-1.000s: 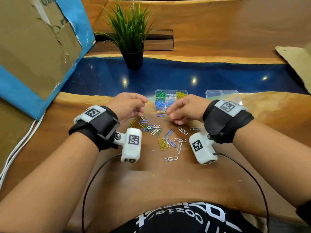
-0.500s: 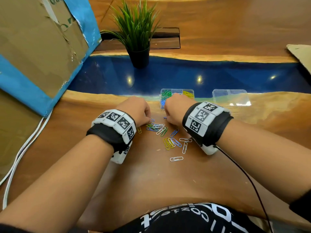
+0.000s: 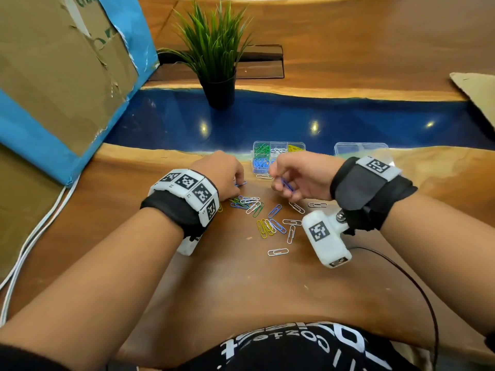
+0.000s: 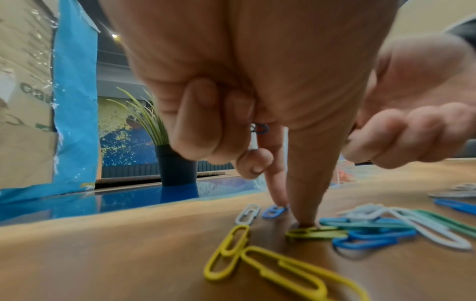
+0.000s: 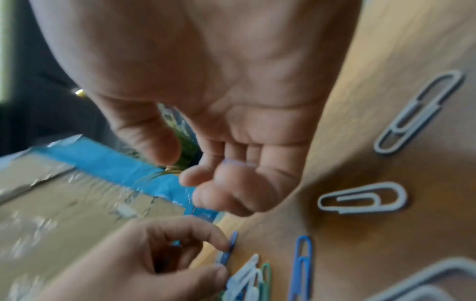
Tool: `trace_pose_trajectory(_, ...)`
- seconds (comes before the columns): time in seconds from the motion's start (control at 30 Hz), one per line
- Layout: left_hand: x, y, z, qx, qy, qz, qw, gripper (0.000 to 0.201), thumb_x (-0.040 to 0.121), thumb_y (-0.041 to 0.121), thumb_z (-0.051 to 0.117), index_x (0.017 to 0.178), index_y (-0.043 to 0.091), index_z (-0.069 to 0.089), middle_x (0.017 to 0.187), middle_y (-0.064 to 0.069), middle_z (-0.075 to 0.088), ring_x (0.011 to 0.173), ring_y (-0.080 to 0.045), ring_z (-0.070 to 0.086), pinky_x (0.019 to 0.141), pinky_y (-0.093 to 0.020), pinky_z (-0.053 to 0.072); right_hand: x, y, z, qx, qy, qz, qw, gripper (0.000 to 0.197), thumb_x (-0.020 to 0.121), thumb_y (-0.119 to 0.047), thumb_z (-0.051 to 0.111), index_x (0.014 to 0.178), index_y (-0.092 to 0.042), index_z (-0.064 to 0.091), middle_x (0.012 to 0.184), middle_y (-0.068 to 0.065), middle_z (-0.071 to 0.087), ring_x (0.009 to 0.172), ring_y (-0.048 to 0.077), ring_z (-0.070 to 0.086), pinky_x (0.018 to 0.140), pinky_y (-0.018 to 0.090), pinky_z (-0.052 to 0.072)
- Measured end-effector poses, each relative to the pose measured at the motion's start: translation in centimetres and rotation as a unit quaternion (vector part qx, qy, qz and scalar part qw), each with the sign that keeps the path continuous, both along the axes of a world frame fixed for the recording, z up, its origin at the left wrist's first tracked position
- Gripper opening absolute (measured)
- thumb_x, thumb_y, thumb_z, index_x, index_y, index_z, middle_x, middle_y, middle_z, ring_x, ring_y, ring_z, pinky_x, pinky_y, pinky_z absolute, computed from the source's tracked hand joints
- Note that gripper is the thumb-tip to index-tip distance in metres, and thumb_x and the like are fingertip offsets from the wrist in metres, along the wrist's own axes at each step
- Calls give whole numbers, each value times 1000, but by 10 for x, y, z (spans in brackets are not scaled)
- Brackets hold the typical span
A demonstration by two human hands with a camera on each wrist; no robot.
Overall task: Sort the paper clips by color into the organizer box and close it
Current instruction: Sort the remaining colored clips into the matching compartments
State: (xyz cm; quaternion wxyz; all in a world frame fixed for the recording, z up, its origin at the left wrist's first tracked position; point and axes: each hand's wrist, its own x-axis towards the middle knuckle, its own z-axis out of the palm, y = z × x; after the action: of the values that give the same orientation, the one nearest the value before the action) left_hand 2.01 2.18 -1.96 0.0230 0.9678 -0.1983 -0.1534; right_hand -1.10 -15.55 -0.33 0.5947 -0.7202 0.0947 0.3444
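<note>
- The left hand (image 3: 219, 175) has stayed low on the wooden table (image 3: 241, 290), forefinger and thumb pressing down around a blue clip (image 3: 240, 184) at the left edge of the loose paper clips (image 3: 267, 218); other fingers curl on more clips.
- The organizer box (image 3: 278, 156) sits open beyond the hands, clips sorted in its compartments.
- The right hand (image 3: 300, 178), half a second ago knuckles-down by the box, has lifted and turned, fingers curled around blue clips (image 3: 286, 184).
- The lid (image 3: 359, 151) lies right of the box.
</note>
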Motion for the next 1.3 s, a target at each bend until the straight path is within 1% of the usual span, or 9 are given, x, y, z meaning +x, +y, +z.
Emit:
trace_pose_trajectory(0.07, 1, -1, 1, 4, 3, 9, 1000, 12, 79, 29, 67, 90, 26, 71, 82, 2, 54, 84, -20, 58, 68, -28, 45, -5, 5, -1, -181, -119, 145, 965, 6, 86, -17, 54, 81, -17, 56, 64, -3, 50, 56, 14, 43, 50, 21, 37)
trace_pose_trajectory(0.2, 1, -5, 1, 0, 6, 15, 1000, 8, 81, 24, 62, 73, 24, 64, 86, -2, 66, 86, -25, 63, 66, -27, 46, -12, 13, -6, -431, -287, 348, 782, 11, 79, -20, 65, 90, -21, 67, 77, -7, 58, 76, 14, 53, 69, 23, 44)
trace_pose_trajectory(0.4, 4, -9, -1, 5, -3, 24, 1000, 1, 81, 25, 62, 81, 25, 61, 83, 2, 54, 83, -21, 56, 66, -27, 41, -13, 16, -4, -464, -304, 367, 747, 15, 81, -18, 59, 87, -11, 71, 88, 6, 69, 85, 23, 62, 70, 28, 48)
trace_pose_trajectory(0.57, 7, -12, 0, 15, 1, 32, 999, 10, 82, 29, 65, 86, 21, 69, 87, -1, 62, 88, -25, 63, 65, -29, 46, -13, 15, -6, -442, -298, 376, 758, 11, 79, -24, 63, 72, -16, 63, 75, 1, 64, 82, 22, 61, 72, 32, 51)
trace_pose_trajectory(0.73, 8, -12, -2, -4, 1, 38, 999, 8, 81, 22, 61, 73, 22, 65, 89, -4, 70, 85, -26, 66, 67, -31, 52, -14, 2, -9, -137, -164, 214, 953, 26, 80, 2, 59, 61, -14, 50, 59, 1, 59, 56, 16, 53, 53, 23, 48)
trace_pose_trajectory(0.8, 7, -13, -1, -1, 9, 44, 999, 6, 76, 22, 63, 73, 18, 67, 86, -4, 71, 83, -25, 66, 65, -30, 53, -16, -4, -10, -3, -113, 146, 983, 28, 79, 13, 58, 63, -9, 50, 62, 9, 60, 52, 16, 54, 49, 19, 48)
trace_pose_trajectory(1.13, 4, -21, 0, 10, -11, 57, 998, 19, 72, 29, 63, 77, 11, 66, 82, -4, 67, 78, -25, 63, 65, -30, 50, -16, -16, -12, 172, -5, 27, 985, 29, 89, 11, 46, 100, -9, 62, 62, 5, 55, 55, 13, 60, 49, 17, 51)
trace_pose_trajectory(1.23, 5, -16, 8, -134, 84, 148, 976, 17, 80, 26, 57, 67, 15, 58, 69, -1, 56, 65, -21, 53, 63, -27, 44, -15, -16, -12, 172, 35, -20, 984, 26, 88, 3, 34, 82, -8, 58, 66, 6, 48, 56, 15, 60, 47, 19, 52)
trace_pose_trajectory(1.3, 4, -12, 11, -306, 188, 237, 903, 21, 81, 13, 44, 62, 10, 50, 62, -4, 50, 44, -18, 40, 45, -20, 34, -14, -15, -10, 191, 55, -46, 979, 25, 84, -4, 32, 74, -7, 55, 66, 7, 48, 54, 18, 59, 46, 20, 51)
